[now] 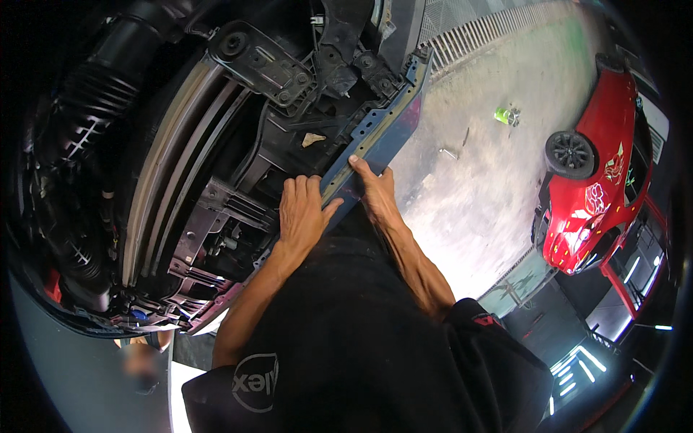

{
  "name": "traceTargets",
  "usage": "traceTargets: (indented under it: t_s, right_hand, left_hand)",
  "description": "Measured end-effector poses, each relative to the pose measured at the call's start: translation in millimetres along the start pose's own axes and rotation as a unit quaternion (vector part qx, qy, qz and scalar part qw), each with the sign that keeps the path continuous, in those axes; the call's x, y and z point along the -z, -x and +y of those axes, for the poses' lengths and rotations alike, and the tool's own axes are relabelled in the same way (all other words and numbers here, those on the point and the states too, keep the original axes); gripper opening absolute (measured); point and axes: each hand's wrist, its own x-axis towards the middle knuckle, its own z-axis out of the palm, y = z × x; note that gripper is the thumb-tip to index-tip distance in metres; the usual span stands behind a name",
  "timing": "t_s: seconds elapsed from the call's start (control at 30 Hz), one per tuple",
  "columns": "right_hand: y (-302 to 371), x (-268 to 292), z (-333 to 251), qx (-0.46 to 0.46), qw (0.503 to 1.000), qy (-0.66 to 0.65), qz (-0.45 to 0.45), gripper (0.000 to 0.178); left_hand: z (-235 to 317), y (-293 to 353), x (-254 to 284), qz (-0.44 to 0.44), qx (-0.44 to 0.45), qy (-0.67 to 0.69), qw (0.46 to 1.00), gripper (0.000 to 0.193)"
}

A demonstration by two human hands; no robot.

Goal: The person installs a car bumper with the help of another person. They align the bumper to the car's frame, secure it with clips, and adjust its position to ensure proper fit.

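Lettering (pixel 254 382) in pale outline, with a curved line about it, sits on the left of the black shirt (pixel 361 325); a small red mark (pixel 485 319) shows toward its right sleeve. White graphics (pixel 595 198) cover part of the red car (pixel 613 126) at the right, too small to make out.

Both forearms reach forward from the near side, the left angled to the right, the right to the left. The left grip (pixel 302 209) is partly closed on the blue panel (pixel 393 137), fingers bent over its left side and thumb along its edge. The right grip (pixel 375 189), a little farther off, has its thumb on the edge and its fingers down the right side, their tips hidden.

The panel slants from near left to far right along an exposed car front. Left of it lie a bracket (pixel 260 65), curved bars (pixel 170 162) and a black duct (pixel 101 94); a beige scrap (pixel 312 139) rests among the parts. A green item (pixel 502 115) lies on the floor (pixel 476 195) at the right. A blurred person (pixel 141 361) shows at near left.
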Motion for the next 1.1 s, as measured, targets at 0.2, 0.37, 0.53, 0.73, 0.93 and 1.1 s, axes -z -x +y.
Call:
traceTargets:
  t_s: [0.2, 0.37, 0.53, 0.73, 0.93, 1.1]
  right_hand:
    - [-10.6, -2.2, -1.3, -0.007, 1.0, 0.0, 0.005, 0.095]
    - [-14.3, -7.2, -9.4, -0.002, 1.0, 0.004, -0.006, 0.104]
    - [-13.0, -17.7, -8.0, -0.029, 0.999, 0.02, 0.042, 0.071]
    - [-16.9, -15.8, -17.2, -0.008, 1.0, -0.019, -0.006, 0.074]
    - [-21.3, -11.5, -26.4, 0.003, 0.999, -0.031, -0.028, 0.076]
    - [-19.0, -18.3, -17.5, -0.011, 0.988, -0.08, -0.131, 0.072]
  left_hand:
    - [-4.3, 6.7, 1.3, 0.05, -0.07, -0.054, 0.995, 0.066]
    - [-29.5, 25.1, -8.1, 0.052, -0.19, -0.004, 0.98, 0.059]
    - [-17.6, 3.8, 0.8, 0.013, -0.198, -0.059, 0.978, 0.06]
    - [-16.0, -19.4, -33.2, 0.026, -0.211, -0.142, 0.967, 0.066]
    - [-6.4, -22.5, -38.7, 0.066, -0.201, -0.135, 0.968, 0.068]
    - [-6.0, -9.0, -27.2, 0.094, -0.167, -0.074, 0.979, 0.056]
